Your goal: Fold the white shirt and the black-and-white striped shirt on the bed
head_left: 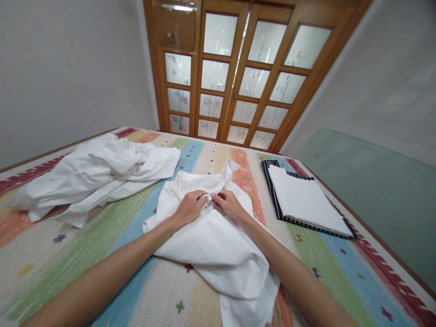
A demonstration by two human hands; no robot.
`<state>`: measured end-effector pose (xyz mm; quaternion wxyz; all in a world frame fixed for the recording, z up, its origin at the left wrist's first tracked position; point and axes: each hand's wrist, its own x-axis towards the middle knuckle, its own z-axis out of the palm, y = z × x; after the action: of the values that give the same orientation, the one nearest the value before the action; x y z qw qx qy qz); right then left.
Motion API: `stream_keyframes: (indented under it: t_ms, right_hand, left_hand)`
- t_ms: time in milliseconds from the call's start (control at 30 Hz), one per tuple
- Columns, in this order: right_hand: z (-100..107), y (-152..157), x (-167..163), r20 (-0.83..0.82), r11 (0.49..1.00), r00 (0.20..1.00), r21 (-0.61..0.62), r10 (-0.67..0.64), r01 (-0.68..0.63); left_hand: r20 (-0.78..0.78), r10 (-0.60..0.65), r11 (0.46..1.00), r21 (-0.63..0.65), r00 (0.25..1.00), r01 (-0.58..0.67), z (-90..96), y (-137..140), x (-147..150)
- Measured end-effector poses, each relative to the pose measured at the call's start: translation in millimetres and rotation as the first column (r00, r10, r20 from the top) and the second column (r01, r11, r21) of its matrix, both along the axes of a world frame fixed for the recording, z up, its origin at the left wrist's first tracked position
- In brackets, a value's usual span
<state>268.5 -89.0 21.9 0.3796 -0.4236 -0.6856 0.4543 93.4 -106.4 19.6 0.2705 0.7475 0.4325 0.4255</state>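
Observation:
A white collared shirt (225, 245) lies loosely spread in front of me, its collar (230, 170) pointing up at the far side. My left hand (192, 206) pinches the fabric just below the collar. Close beside it, my right hand (226, 203) grips the same part between thumb and fingers. The fabric is bunched between the two hands, and any button there is too small to make out. Part of the shirt hangs toward me between my forearms.
To the left lies a crumpled heap of white clothing (109, 168). A folded white garment on black-and-white striped cloth (306, 200) sits at the right. Everything rests on a striped, patterned cover (163, 290). Wooden glass-paned doors (218, 72) stand beyond the far edge, with walls on both sides.

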Motion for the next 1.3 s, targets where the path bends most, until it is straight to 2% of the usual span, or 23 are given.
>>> stream_keyframes:
  t_ms: [100,200,300,467,633,833,1100,1300]
  right_hand:
    - [-1.9,-0.4,-0.8,-0.058,0.999,0.998,-0.033,-0.009,0.007]
    - [-2.7,-1.4,-1.2,-0.113,0.997,0.993,-0.067,-0.043,0.036]
    - [-2.8,-1.8,-0.8,-0.148,0.992,0.985,-0.107,-0.085,0.07]
    - [0.6,-1.7,-0.3,-0.191,0.982,0.976,-0.175,-0.107,0.073]
    - [3.0,-2.4,-0.8,-0.225,0.976,0.968,-0.211,-0.108,0.06]
    - [1.9,-3.0,-0.6,-0.214,0.976,0.973,-0.216,-0.084,0.037]
    - [0.9,-5.1,-0.6,-0.169,0.994,0.985,-0.107,-0.034,0.016]
    - [-0.7,-9.7,-0.6,-0.108,1.0,0.994,-0.012,-0.022,0.02]
  left_hand:
    - [-0.022,0.061,0.997,0.039,0.998,-0.06,1.0,-3.2,2.4]
    - [-0.034,0.181,0.972,0.16,0.983,-0.173,3.2,-6.4,3.6]
    - [-0.035,0.187,0.953,0.247,0.982,-0.173,5.1,-8.0,3.8]
    - [-0.116,0.123,0.982,0.155,0.986,-0.105,6.2,-8.5,4.2]
    - [-0.196,0.156,0.971,0.213,0.968,-0.113,6.4,-9.6,4.1]
    - [-0.272,0.088,0.988,0.145,0.958,-0.05,7.1,-8.8,3.9]
    - [-0.224,0.037,0.998,0.066,0.974,-0.022,4.8,-6.3,0.2]
    - [-0.236,0.042,0.996,0.082,0.971,-0.023,1.0,-6.9,-1.7]
